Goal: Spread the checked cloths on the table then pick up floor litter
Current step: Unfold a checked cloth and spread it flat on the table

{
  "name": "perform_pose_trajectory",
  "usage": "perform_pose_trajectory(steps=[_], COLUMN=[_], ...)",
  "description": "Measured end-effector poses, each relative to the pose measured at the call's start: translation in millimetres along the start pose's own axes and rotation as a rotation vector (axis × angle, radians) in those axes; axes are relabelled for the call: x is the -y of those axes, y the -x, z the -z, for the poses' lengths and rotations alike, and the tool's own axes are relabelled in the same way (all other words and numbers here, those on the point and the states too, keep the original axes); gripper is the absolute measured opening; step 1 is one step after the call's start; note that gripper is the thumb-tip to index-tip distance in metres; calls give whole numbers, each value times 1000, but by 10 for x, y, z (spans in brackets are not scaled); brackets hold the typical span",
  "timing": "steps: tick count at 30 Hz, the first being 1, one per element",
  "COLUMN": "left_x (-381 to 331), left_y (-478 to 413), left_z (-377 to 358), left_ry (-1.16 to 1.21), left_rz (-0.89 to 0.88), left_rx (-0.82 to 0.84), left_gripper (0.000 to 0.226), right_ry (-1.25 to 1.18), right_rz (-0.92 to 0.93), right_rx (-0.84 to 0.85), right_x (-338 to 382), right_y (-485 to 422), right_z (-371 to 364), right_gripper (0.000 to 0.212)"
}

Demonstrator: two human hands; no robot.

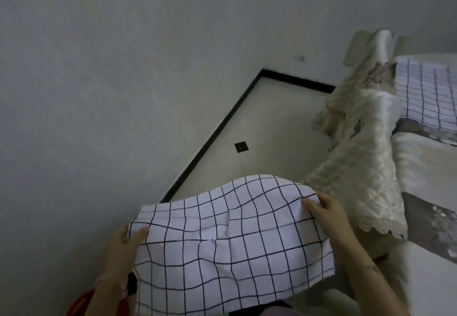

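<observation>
You hold a white checked cloth [222, 239] stretched between your two hands, in the air in front of you and above the pale floor [267, 122]. Your left hand [123, 246] pinches the cloth's left edge, with the thumb pressed on top of the fabric and the other fingers tucked behind it, out of sight. Your right hand [326, 213] grips the right edge, its fingers [310, 203] curled over the top of the fabric near the far right corner. Between your two grips the cloth bows upward and wrinkles, with a small crease running across its middle. Beyond your right fingers, a cream lace-trimmed cover [366, 162] hangs down the side of the table [425, 167], close to the cloth's right corner. Further off on that tabletop, well past your right hand, a second checked cloth [427, 93] lies flat. On the floor past the cloth's far edge sits a small dark square [241, 147]; whether it is litter or a floor fitting cannot be told. The grey wall [123, 68] stands on your left-hand side.
</observation>
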State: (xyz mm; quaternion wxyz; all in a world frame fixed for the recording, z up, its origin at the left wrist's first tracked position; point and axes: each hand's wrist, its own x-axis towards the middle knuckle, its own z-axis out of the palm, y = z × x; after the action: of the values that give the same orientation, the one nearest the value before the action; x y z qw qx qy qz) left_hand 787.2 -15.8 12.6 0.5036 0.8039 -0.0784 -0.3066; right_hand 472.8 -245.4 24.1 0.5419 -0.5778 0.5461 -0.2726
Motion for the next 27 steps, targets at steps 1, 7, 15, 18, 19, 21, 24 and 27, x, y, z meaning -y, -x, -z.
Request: perform_pose_trajectory(steps=[1, 7, 15, 18, 19, 21, 24, 27], left_x=[-125, -1306, -3206, -3723, -3863, -4080, -4277, -4409], left_y=[-160, -1067, -1543, -1455, -1396, -1288, -1055, -641], left_z=[-114, -855, -2425, -3301, -3619, -4209, -5125, -6011], left_ry=[-25, -205, -67, 5, 17, 18, -18, -76], left_rz=[-3, -224, -596, -685, -687, -669, -656, -671], left_rx=[11, 58, 357, 553, 638, 807, 1065, 1293], left_gripper=[28, 24, 11, 5, 4, 10, 6, 7], right_ry=[5, 53, -135, -193, -209, -241, -274, -318], right_rz=[-3, 88, 221, 221, 208, 172, 102, -11], right_rx=[2, -95, -615, -865, -941, -1071, -1265, -1484], right_x=[49, 695, 1490, 1446, 1399, 1261, 1063, 933], right_y=[-154, -1016, -1299, -1214, -1171, -1084, -940, -749], right_z=[-35, 71, 1291, 1867, 2037, 2307, 2561, 2686], right_gripper=[14, 8, 14, 20, 24, 30, 33, 39])
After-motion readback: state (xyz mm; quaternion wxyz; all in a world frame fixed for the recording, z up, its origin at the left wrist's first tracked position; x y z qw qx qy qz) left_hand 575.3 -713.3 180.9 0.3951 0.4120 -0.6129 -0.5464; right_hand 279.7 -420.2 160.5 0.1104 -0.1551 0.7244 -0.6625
